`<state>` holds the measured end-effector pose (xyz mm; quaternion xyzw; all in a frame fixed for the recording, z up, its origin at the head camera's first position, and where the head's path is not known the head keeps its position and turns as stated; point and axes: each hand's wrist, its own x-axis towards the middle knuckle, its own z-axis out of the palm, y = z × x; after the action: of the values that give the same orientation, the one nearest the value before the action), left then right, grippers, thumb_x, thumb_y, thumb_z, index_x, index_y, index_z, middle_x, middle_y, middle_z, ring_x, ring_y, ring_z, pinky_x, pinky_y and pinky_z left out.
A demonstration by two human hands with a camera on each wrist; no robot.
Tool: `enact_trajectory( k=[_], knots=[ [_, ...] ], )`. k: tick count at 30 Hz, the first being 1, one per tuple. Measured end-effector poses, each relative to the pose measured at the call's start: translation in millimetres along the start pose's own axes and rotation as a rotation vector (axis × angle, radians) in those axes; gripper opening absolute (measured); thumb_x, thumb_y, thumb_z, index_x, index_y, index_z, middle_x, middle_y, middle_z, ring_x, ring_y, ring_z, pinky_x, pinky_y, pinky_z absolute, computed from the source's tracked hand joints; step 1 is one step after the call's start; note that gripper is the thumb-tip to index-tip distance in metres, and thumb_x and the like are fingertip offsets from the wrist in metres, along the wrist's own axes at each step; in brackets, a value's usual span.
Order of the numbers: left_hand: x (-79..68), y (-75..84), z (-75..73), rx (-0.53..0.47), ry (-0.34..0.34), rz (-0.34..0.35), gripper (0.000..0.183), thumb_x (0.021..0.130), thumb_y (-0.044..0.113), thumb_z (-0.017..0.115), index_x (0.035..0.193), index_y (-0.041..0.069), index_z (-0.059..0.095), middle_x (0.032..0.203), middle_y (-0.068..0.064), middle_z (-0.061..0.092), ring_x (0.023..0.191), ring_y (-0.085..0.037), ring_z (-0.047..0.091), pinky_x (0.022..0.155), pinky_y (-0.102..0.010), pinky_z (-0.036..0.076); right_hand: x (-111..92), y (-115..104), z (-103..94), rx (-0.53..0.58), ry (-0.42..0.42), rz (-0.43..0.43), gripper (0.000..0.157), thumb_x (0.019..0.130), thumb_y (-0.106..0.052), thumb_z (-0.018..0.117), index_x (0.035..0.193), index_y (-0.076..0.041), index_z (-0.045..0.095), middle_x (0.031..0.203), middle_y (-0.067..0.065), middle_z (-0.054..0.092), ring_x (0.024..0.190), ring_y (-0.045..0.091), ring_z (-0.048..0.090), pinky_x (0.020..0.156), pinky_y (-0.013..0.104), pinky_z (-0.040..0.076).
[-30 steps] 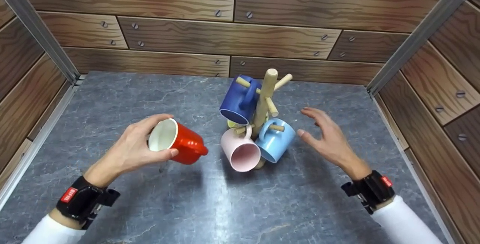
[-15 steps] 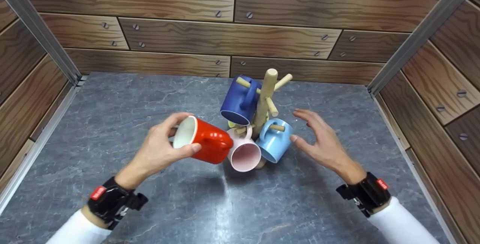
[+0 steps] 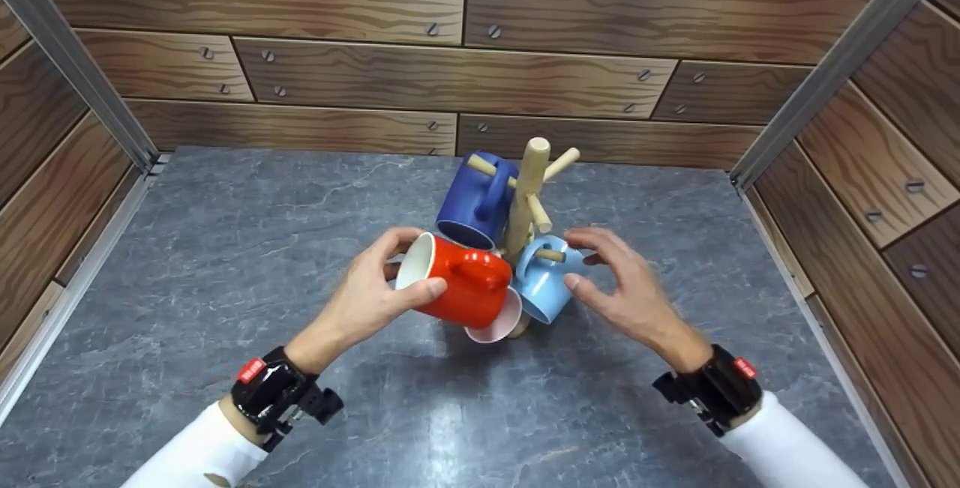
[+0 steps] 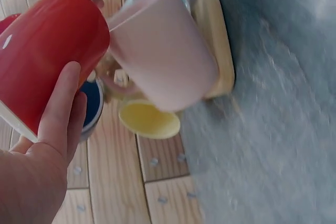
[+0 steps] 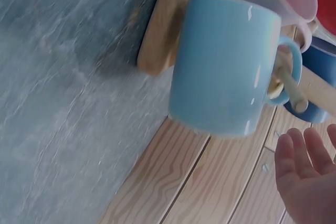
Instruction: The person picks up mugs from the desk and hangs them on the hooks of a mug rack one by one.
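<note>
My left hand (image 3: 379, 278) grips a red mug (image 3: 469, 297) with a white inside, tipped on its side, its handle facing up and its base to the right. In the head view the red mug covers much of a pink mug (image 3: 500, 323) that hangs on a wooden mug tree (image 3: 517, 222). A dark blue mug (image 3: 469, 199) hangs higher on the tree's left side, and a light blue mug (image 3: 546, 289) hangs by its handle at the right. Beside the light blue mug is my right hand (image 3: 626, 285), fingers spread and holding nothing; the right wrist view shows a gap between them.
A yellow mug (image 4: 149, 120) hangs low behind the pink mug. Bare pegs (image 3: 538, 214) stick out from the upper part of the tree. The tree's wooden base (image 4: 216, 45) stands on a grey marbled table (image 3: 300, 196), with wood-patterned walls (image 3: 360, 76) around it.
My left hand has carried the red mug rightward to the tree, in front of the pink mug. My right hand has moved slightly left, closer to the light blue mug.
</note>
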<state>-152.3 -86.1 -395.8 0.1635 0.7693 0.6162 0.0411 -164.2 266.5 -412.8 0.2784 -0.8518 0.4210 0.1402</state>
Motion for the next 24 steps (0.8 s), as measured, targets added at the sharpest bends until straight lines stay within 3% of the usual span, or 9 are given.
enact_trajectory(
  k=[4,9,16,19,24],
  knots=[
    [-1.0,1.5,6.4,-0.023,-0.004,-0.028,0.057,0.084,0.034,0.082,0.133,0.017,0.058,0.123,-0.007,0.063,0.098,-0.03,0.07,0.076,-0.04,0.061,4,-6,8.5,0.002,0.008,-0.087,0.043,0.092,-0.015,0.073,0.134,-0.009,0.067,0.136,0.004,0.065,0.123,0.023,0.061,0.1,0.034,0.051],
    [-1.6,6.0,13.7,-0.035,-0.011,-0.016,0.056,0.085,0.035,0.081,0.132,0.016,0.057,0.123,-0.007,0.062,0.098,-0.03,0.07,0.076,-0.041,0.062,6,-17,13.9,0.003,0.053,-0.191,0.041,0.089,-0.015,0.072,0.129,-0.007,0.07,0.132,0.007,0.067,0.121,0.027,0.063,0.107,0.031,0.047],
    [0.1,13.1,24.5,-0.026,-0.021,-0.012,0.057,0.084,0.038,0.081,0.131,0.016,0.058,0.122,-0.007,0.062,0.096,-0.027,0.071,0.076,-0.039,0.061,8,-32,19.4,0.141,-0.027,-0.246,0.04,0.089,-0.002,0.071,0.128,-0.006,0.069,0.123,0.008,0.071,0.106,0.022,0.069,0.088,0.031,0.059],
    [2.5,14.3,27.8,-0.018,-0.023,-0.017,0.057,0.084,0.039,0.081,0.131,0.017,0.058,0.121,-0.006,0.063,0.095,-0.027,0.07,0.076,-0.04,0.061,9,-35,21.1,0.183,-0.011,-0.276,0.037,0.089,0.003,0.072,0.125,-0.005,0.071,0.116,0.009,0.073,0.098,0.02,0.071,0.083,0.031,0.061],
    [5.4,15.7,30.2,-0.003,-0.013,-0.013,0.056,0.084,0.041,0.08,0.13,0.017,0.059,0.121,-0.005,0.063,0.095,-0.027,0.07,0.077,-0.04,0.06,11,-36,21.9,0.195,0.04,-0.331,0.03,0.09,0.004,0.075,0.119,-0.004,0.074,0.111,0.011,0.074,0.099,0.02,0.072,0.083,0.028,0.061]
  ],
)
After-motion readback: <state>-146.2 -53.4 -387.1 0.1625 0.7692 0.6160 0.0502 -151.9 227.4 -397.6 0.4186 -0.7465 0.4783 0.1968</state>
